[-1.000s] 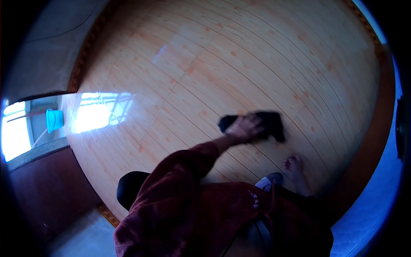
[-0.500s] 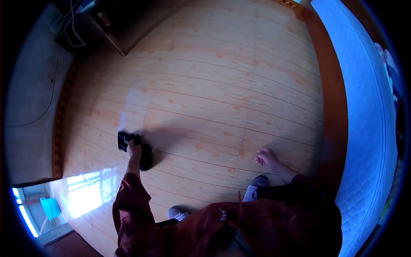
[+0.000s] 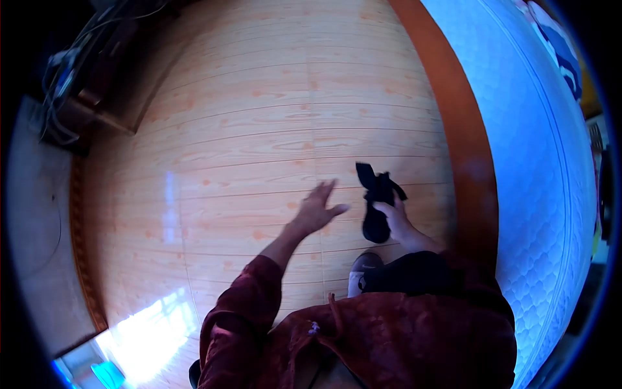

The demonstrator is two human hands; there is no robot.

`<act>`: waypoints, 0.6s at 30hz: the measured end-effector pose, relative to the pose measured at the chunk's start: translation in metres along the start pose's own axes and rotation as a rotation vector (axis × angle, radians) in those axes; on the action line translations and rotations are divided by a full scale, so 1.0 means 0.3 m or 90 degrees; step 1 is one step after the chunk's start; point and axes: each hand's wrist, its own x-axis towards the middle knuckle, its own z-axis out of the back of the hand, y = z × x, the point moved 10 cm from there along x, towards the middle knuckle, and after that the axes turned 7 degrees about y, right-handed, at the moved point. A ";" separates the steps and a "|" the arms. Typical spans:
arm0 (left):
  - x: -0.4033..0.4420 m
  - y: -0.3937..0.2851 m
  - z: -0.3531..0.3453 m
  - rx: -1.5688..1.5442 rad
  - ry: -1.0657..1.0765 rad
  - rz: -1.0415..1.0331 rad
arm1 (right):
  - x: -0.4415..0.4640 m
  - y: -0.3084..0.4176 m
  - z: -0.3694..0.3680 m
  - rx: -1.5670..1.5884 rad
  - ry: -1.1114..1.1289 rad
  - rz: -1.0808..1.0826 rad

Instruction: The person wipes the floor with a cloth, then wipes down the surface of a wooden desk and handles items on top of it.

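Observation:
My right hand [image 3: 392, 214] grips a black shoe-shaped thing with loose straps [image 3: 376, 217], in front of my right foot. Its lower end is rounded, and dark flaps stick out at the top; its exact kind cannot be made out. To the left of it, my left hand [image 3: 317, 209] hovers over the floor with fingers spread and nothing in them. A grey and white shoe [image 3: 364, 269] is on my foot, just below the black thing.
A bed with a pale quilted mattress [image 3: 518, 129] and a brown frame [image 3: 476, 162] runs along the right. Dark furniture with cables [image 3: 97, 97] stands at the upper left. A blue bucket [image 3: 107, 375] sits at the lower left, near sunlight on the wood-look floor [image 3: 259, 149].
The black strapped thing has gone from my left hand, at the left, to my right hand, at the right. My left hand has opened and moved right. The view has turned.

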 end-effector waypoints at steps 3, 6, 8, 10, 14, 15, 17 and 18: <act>-0.047 0.278 0.029 0.192 0.007 0.135 | -0.322 -0.117 0.512 -0.209 -0.440 -0.100; -0.106 0.522 0.095 0.239 0.019 0.287 | -0.658 -0.017 0.675 -0.592 -0.620 -0.387; -0.136 0.574 0.165 0.288 -0.043 0.366 | -0.784 -0.259 0.878 -0.582 -0.620 -0.602; -0.122 0.569 0.198 0.237 0.019 0.422 | -0.763 -0.310 0.938 -0.653 -0.539 -0.683; -0.089 0.592 0.108 0.262 0.067 0.489 | -0.574 -0.378 1.056 -0.832 -0.410 -0.539; -0.086 0.592 0.100 0.267 0.056 0.485 | -0.533 -0.467 1.191 -0.886 -0.412 -0.414; -0.087 0.600 0.085 0.276 0.032 0.478 | -0.351 -0.456 1.315 -0.944 -0.405 -0.315; -0.085 0.616 0.074 0.263 0.042 0.473 | -0.204 -0.371 1.327 -0.933 -0.415 -0.364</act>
